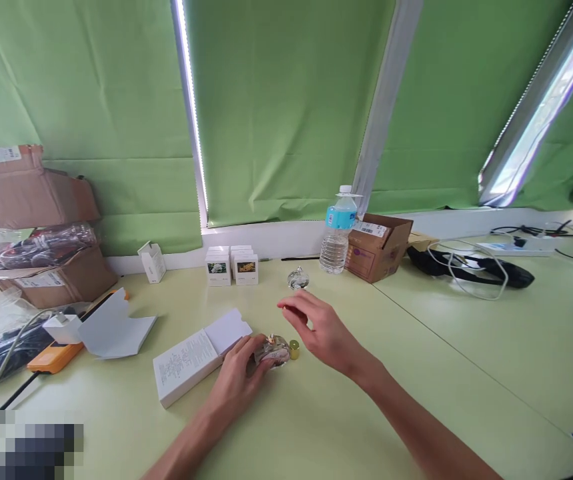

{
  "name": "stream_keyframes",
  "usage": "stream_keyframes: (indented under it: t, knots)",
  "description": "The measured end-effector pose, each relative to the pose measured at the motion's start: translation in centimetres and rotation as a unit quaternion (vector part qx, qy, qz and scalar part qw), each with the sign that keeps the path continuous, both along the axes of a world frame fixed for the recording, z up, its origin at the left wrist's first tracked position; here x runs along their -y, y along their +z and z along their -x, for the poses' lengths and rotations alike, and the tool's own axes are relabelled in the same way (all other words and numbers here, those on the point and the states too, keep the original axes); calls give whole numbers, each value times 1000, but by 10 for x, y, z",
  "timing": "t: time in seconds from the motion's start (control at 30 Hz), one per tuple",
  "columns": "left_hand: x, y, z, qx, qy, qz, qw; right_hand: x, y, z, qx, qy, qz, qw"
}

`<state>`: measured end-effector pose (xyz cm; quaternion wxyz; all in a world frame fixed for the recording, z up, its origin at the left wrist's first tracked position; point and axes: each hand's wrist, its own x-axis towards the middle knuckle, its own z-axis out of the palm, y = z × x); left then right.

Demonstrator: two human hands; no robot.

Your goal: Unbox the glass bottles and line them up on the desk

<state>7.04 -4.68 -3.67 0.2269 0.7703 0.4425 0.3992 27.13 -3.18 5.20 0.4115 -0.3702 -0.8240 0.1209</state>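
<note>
My left hand (240, 373) is closed around a small clear glass perfume bottle (274, 349) lying on the pale yellow table (316, 427). A small gold cap (294, 349) sits at the bottle's right end. An open white carton (197, 357) with printed text lies just left of that hand. My right hand (319, 328) hovers above the bottle with fingers loosely spread and nothing in it. A second small clear glass bottle (297, 278) stands on the table a little beyond the right hand.
Small white boxes (231, 265) stand at the back, with a water bottle (338, 231) and a cardboard box (379, 247) to their right. Another opened white carton (111, 327), an orange tool (56, 357), cardboard boxes (41, 227) and cables (471, 270) lie around.
</note>
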Motion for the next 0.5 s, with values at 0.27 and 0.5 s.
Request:
stream_keyframes:
  t: [0.27, 0.5]
  knots:
    - [-2, -1, 1, -5, 18, 21, 1000, -30, -32, -34, 238, -92, 142, 957]
    - [0, 0, 0, 5, 27, 27, 999, -28, -42, -26, 270, -54, 176, 945]
